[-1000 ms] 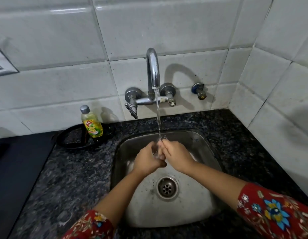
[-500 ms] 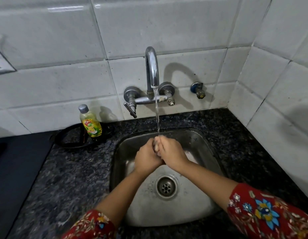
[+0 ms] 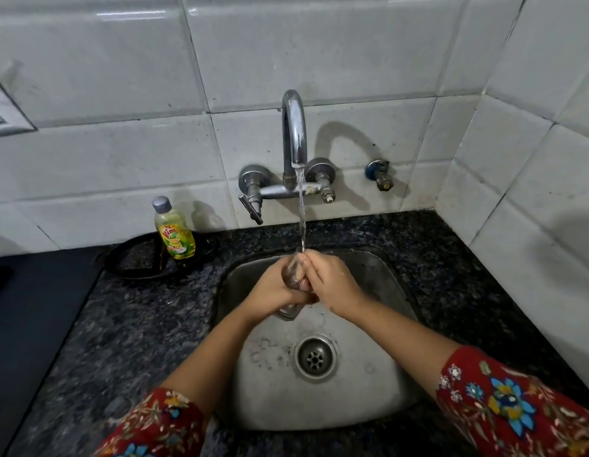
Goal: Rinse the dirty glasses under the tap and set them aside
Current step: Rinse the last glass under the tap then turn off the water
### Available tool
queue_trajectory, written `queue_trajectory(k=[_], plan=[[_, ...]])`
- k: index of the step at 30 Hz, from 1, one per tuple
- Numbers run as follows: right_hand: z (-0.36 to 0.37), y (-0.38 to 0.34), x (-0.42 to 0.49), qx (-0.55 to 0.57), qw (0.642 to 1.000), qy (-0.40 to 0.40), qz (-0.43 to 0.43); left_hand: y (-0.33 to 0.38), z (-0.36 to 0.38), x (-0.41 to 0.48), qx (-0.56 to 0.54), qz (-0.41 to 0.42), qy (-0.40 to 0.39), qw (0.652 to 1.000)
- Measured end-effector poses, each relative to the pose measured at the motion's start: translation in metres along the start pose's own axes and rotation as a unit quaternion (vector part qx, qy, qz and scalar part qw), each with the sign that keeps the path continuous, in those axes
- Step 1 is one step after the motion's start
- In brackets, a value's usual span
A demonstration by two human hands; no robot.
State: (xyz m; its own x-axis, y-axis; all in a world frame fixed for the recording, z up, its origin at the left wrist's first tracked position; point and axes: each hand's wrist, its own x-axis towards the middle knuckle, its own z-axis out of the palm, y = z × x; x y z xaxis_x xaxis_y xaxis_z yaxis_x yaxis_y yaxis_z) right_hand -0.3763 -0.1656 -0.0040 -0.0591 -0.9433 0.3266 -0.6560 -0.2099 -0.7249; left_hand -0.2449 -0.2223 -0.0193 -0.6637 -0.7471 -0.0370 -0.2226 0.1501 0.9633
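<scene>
The left hand (image 3: 270, 290) and the right hand (image 3: 334, 285) both clasped a clear, smooth glass (image 3: 289, 311), fingers curled round it, over the dull steel sink (image 3: 369, 397). A thin stream from the curved chrome tap (image 3: 294, 127) struck its upper end.

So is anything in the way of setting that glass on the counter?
Nothing visible blocks the right-hand counter. On the left stand a soap bottle and a black pan. Left hand and right hand hold the glass.
</scene>
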Motion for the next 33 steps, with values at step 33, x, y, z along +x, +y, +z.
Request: queue_trajectory(k=[33], plan=[[0.011, -0.013, 0.035, 0.001, 0.958, -0.105, 0.268, -0.012, 0.013, -0.003, 0.065, -0.063, 0.071, 0.993]])
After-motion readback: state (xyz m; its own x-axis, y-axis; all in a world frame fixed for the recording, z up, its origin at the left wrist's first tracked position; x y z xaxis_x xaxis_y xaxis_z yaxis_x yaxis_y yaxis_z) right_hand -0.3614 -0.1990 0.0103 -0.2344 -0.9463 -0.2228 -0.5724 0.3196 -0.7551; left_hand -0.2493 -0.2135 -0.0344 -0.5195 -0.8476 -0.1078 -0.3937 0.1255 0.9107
